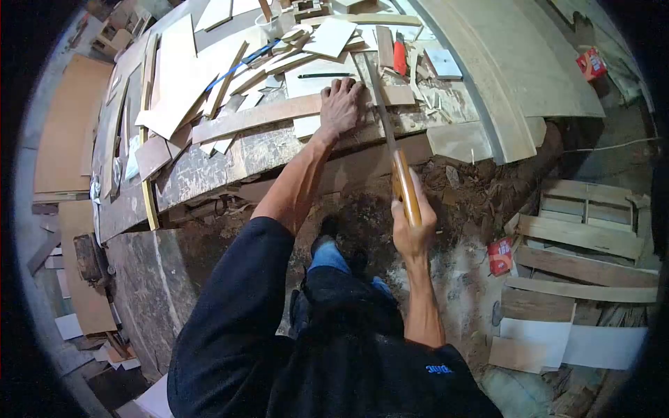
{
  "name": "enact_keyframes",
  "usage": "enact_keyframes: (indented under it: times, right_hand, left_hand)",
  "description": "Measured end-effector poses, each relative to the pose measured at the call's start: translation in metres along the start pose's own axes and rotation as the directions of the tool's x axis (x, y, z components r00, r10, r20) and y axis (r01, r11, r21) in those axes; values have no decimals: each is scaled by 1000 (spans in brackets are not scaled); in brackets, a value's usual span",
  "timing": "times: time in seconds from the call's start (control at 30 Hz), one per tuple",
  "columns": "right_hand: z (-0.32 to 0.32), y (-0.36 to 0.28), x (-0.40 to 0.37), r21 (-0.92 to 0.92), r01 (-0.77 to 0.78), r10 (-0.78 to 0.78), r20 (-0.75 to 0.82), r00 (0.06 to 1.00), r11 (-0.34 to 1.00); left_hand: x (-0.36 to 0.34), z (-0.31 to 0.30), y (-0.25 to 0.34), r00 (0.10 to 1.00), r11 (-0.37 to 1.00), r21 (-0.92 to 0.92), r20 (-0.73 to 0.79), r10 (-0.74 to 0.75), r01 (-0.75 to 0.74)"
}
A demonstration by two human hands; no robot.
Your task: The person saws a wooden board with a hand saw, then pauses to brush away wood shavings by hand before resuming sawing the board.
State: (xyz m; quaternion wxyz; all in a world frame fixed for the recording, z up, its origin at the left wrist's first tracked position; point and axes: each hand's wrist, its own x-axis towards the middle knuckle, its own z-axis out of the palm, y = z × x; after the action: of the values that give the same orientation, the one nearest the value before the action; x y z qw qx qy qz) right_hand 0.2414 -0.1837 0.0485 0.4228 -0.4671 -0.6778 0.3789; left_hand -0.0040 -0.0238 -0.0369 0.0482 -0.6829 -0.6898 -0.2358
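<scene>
My left hand presses down on a long wooden strip near the bench's front edge, its fingers bent over the strip. My right hand is closed around the yellow-brown handle of a handsaw. The saw's narrow blade points away from me and lies across the strip, just right of my left hand. The strip's right end shows beyond the blade. A black pen rests on a pale board past my left fingers. Farther right lies a red-handled tool.
Offcuts and white panels crowd the workbench, with a blue rod-like piece among them. A metal straightedge runs along the bench's right side. Stacked boards and a red packet lie on the floor at right.
</scene>
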Motion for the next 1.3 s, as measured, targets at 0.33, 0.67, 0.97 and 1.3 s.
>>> enact_keyframes:
  times: [0.33, 0.67, 0.97, 1.3]
  right_hand:
    - [-25, -22, -46, -48, -61, 61, -5, 998, 997]
    - [-2, -9, 3, -24, 17, -17, -1, 1000, 1000]
    - [12, -5, 37, 37, -90, 89, 42, 995, 995]
    - [-14, -12, -15, 2, -46, 46, 11, 999, 999]
  left_hand:
    - [5, -4, 2, 999, 1000, -9, -35, 16, -16]
    - [8, -9, 2, 998, 999, -33, 59, 5, -3]
    - [3, -1, -4, 997, 998, -19, -44, 66, -67]
    - [3, -2, -3, 999, 999, -4, -5, 40, -40]
